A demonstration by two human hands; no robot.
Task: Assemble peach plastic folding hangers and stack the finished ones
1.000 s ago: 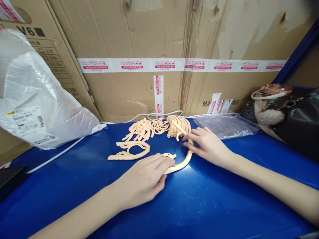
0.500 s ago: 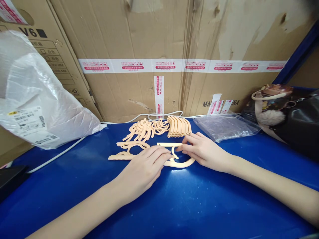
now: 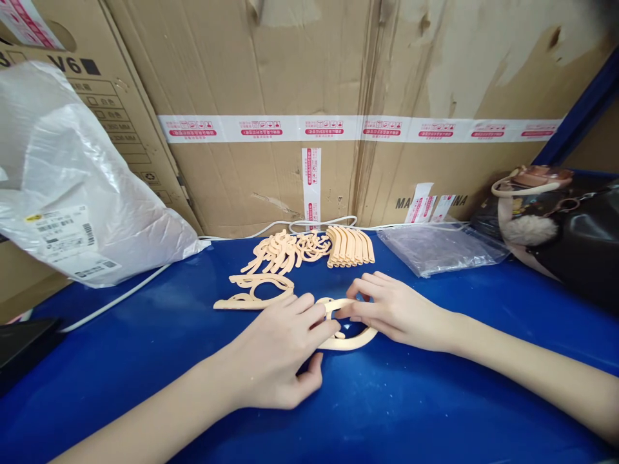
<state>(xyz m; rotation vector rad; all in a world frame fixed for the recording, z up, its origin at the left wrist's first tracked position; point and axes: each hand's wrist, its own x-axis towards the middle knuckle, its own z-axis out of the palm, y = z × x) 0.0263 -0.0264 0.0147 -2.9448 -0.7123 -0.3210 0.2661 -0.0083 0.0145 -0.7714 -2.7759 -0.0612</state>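
Observation:
A cream plastic folding hanger [image 3: 355, 341] lies on the blue table in front of me, its curved arm and hook partly hidden by my hands. My left hand [image 3: 285, 338] comes over its left end, fingers bent on the plastic and thumb set apart below. On the right side, my right hand [image 3: 382, 306] pinches the hanger's upper part with thumb and fingers. A second folded hanger [image 3: 264, 288] rests just beyond my left hand. Behind it are a heap of loose curved hanger arms [image 3: 275, 251], several small hooks [image 3: 313, 246] and a neat row of hanger arms [image 3: 351, 247].
Cardboard boxes [image 3: 261, 174] stand along the back. A white plastic mailing bag [image 3: 97, 193] leans at the left, above a dark flat object [image 3: 29, 345]. A clear plastic bag [image 3: 440, 248] lies back right, beside a black bag [image 3: 580, 238]. A white cable [image 3: 116, 306] crosses the table.
The hanger has come nearer to me and turned, its upper part now slanting. My left hand has moved lower with its thumb spread; my right fingers have shifted down with the piece.

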